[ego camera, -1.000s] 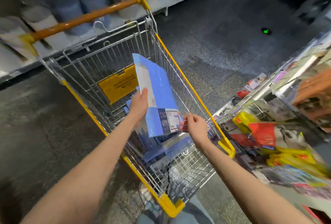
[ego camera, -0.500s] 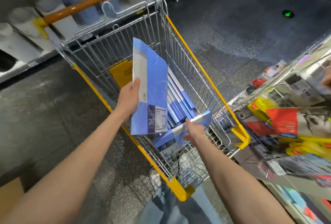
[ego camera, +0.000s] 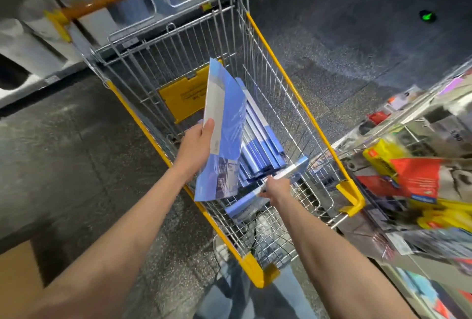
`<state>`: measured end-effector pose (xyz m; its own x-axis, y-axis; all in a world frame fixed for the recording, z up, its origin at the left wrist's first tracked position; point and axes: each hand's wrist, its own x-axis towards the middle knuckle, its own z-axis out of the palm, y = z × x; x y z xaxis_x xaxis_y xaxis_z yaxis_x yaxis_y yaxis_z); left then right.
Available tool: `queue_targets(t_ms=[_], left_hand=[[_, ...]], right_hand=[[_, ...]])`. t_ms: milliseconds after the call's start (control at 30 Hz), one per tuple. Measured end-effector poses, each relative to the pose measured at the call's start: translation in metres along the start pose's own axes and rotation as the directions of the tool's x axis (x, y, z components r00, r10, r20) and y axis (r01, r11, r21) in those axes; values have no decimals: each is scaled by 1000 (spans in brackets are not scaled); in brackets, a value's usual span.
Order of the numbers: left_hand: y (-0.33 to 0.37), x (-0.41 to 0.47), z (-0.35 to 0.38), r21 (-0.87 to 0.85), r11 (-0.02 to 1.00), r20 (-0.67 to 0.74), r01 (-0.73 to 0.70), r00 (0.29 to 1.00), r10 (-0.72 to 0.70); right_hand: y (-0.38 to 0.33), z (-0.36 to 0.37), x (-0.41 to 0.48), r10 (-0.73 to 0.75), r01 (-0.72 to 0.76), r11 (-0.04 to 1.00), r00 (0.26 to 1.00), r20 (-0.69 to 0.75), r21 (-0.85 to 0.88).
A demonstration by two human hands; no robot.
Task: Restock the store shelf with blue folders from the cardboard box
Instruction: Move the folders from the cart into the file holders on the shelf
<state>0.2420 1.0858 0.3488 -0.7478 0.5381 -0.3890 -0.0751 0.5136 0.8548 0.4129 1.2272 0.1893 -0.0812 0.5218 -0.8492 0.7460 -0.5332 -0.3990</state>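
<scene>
The right grip point(ego camera: 277, 188) has left the raised folder point(ego camera: 224, 135), now clasped by the left grip point(ego camera: 196, 147) alone, and dropped into the cart point(ego camera: 281, 68), where it pinches a second folder point(ego camera: 297, 167), so shelving likely waits.

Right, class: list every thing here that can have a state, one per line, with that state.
left hand, grips the raised folder's edge.
raised folder, held tilted over the cart.
right hand, grips the crosswise folder.
crosswise folder, lying in the cart at the stack's near end.
folder stack, packed side by side inside the cart.
cart, loaded with folders.
</scene>
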Motion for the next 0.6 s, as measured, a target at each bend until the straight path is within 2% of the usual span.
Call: queue_targets(t_ms=[233, 333, 467, 600], left_hand=[[11, -22, 23, 67, 997, 91, -42, 995, 35], [16, -30, 34, 76, 996, 123, -38, 992, 28], [18, -40, 46, 56, 997, 165, -62, 985, 52], [32, -52, 57, 76, 989, 201, -125, 974, 107]], right_hand=[[-6, -29, -49, -101, 108, 991, 990, 95, -81], [-14, -49, -67, -166, 174, 981, 982, 92, -86], [-30, -76, -109, -277, 293, 953, 946, 168, -76], [-51, -89, -138, -329, 379, 906, 910, 252, -186]])
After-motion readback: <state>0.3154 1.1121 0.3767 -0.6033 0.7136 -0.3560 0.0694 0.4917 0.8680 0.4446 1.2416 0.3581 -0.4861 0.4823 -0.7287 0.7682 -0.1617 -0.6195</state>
